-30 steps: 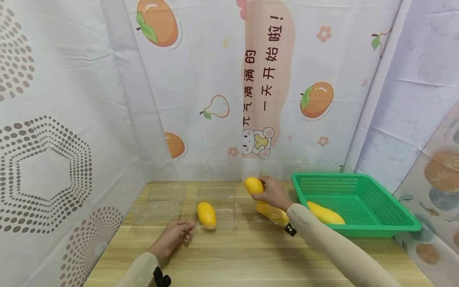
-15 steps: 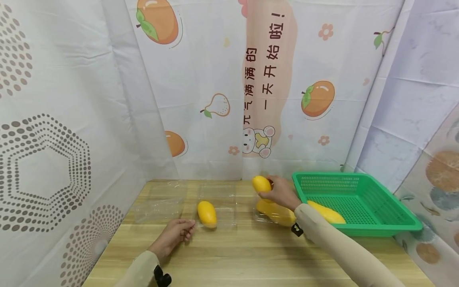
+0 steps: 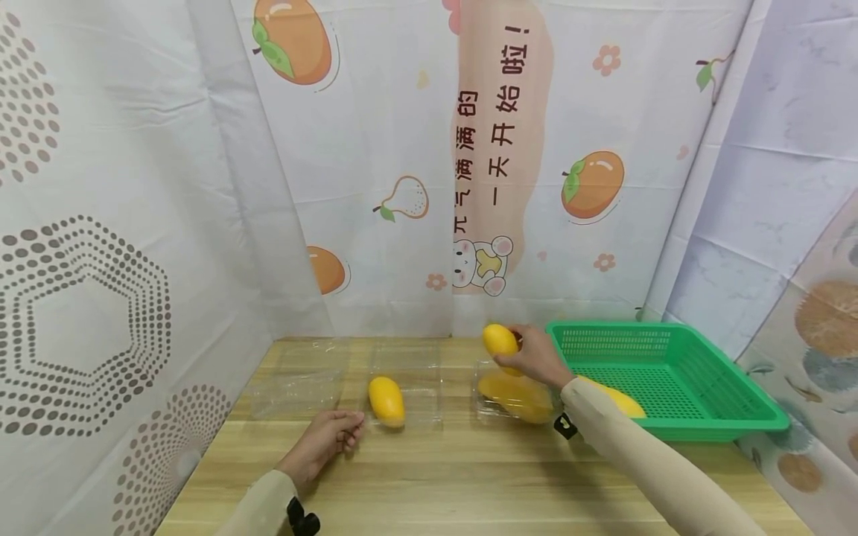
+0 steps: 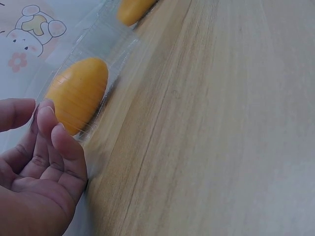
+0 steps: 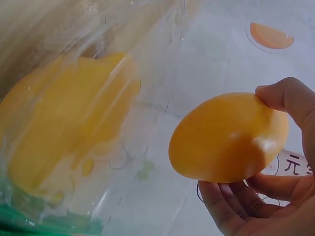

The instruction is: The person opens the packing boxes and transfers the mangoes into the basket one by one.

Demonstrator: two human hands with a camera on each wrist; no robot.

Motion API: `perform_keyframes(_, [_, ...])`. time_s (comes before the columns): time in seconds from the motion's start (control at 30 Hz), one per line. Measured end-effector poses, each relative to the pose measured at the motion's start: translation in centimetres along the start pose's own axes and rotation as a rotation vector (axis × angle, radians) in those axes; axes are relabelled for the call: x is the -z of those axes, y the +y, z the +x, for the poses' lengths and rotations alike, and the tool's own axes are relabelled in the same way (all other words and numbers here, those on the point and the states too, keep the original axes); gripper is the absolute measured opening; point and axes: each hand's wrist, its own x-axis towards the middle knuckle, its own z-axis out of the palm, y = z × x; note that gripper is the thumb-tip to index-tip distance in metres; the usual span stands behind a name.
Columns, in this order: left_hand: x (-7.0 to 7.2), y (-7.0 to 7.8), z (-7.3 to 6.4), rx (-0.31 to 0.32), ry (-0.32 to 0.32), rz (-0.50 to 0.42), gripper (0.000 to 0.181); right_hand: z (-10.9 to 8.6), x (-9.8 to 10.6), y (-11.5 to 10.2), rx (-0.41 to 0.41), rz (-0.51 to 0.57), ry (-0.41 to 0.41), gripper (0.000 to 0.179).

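The held fruit (image 5: 221, 137) is showing a smooth, plump, oval body, orange-yellow in colour, with a few tiny dark specks and a pale gloss where light is falling on its lower flank. The right hand (image 3: 539, 359) is clamping on it, the thumb pressing one side and the fingers bearing on the other. The fruit is being held in the air near the far side of the right-hand clear container (image 3: 489, 418), apart from its plastic.

The left hand (image 3: 326, 439) is resting beside the near left corner of the middle clear container (image 3: 422, 402), its fingers curling loosely, thumb and forefinger lying close together; whether they are pinching the container's edge, I cannot tell.

Fruit: four are showing. One is sitting in the right hand's grip. A second fruit (image 3: 385, 400), also oval, is lying in the middle container. A third fruit (image 3: 515, 398), looking longer, is resting in the right-hand container. A fourth fruit (image 3: 622, 400) is lying in the green basket (image 3: 710, 426), the right sleeve (image 3: 637, 461) partly covering it.

Clear containers: three, standing in a row, the left-hand clear container (image 3: 298, 394) included. Baskets: one. Tables: one wooden table (image 3: 436, 484), supporting all of these.
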Motion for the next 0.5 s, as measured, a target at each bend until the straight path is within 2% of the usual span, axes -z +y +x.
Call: perform_keyframes(0.5, [0.0,0.1,0.0,-0.002,-0.008,0.002,0.033,-0.7,1.6,1.3,-0.06,-0.034,0.012,0.061])
